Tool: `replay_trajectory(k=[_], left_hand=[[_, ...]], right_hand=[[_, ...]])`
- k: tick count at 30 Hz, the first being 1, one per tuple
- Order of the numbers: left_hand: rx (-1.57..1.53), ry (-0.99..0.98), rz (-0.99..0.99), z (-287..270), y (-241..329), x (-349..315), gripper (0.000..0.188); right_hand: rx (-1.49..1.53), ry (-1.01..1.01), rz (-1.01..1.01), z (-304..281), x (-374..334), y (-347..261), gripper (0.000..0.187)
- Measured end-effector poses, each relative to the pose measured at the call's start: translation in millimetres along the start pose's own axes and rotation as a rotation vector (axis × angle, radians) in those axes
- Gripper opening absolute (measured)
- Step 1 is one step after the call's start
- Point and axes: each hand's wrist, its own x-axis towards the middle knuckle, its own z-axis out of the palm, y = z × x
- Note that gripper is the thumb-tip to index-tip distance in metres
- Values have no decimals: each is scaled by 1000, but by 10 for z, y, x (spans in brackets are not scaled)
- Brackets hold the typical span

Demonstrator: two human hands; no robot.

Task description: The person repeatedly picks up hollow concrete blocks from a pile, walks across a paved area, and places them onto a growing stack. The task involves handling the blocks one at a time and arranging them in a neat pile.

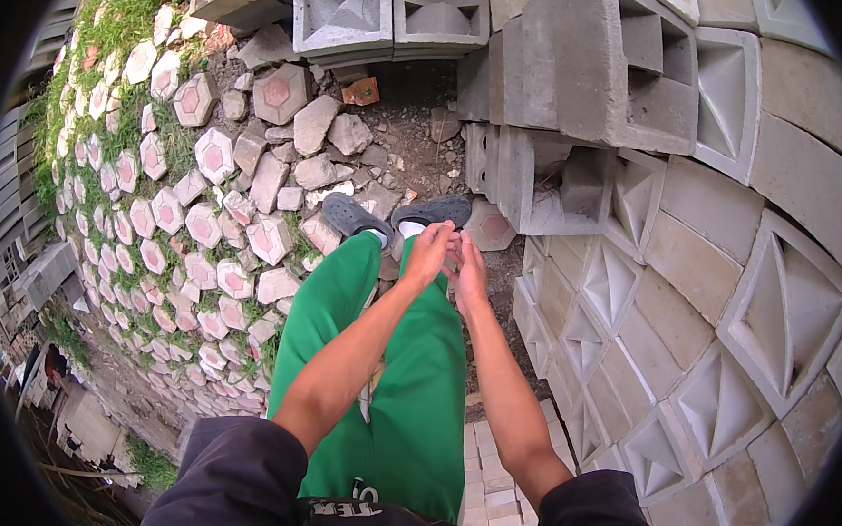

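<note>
My left hand (pixel 429 256) and my right hand (pixel 471 277) meet in front of my legs, just below my shoes in the picture. The fingers of both are bent and pressed close together, the fingertips touching or nearly so. Whatever lies between them, if anything, is too small or hidden to make out. Below the hands are my green trousers (pixel 379 379). Two dark grey clogs (pixel 350 215) stand on the ground, one beside a hexagonal paving block (pixel 489 225).
Stacked grey concrete ventilation blocks (pixel 563 75) rise close on the right, with more patterned blocks (pixel 608 282) below them. Further blocks (pixel 343 17) stand ahead. Broken stone pieces (pixel 316 126) litter the ground ahead. Hexagonal pavers (pixel 203 225) with grass between them spread to the left.
</note>
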Motion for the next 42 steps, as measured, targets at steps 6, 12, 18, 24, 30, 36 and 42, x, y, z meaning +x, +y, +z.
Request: replay_trajectory(k=[6,12,18,24,30,36,42], left_hand=[[-171,119,133,-943,-18,-299,36],[-380,295,234,-1779,21,-673,32],[-531,425,378,-2495,19,-1154,32],[-776,566,383,-3105,-144,-1667,35],[-946,738,411,-3561,-225,-2203,37],[-1100,875,506,-3928,-160,-2750,34],[-1227,989,545,-4599,37,-3191,32]], right_hand=[[-227,-166,-36,845,-55,201,49],[-471,-339,-104,1823,-247,441,44],[-813,-475,-145,2597,-510,640,43],[-1066,-579,-163,3353,-834,796,44],[-1183,-689,-165,4076,-1435,944,42],[-1254,-837,-161,4742,-1953,1143,43],[-1398,-985,-133,5508,-2192,1540,41]])
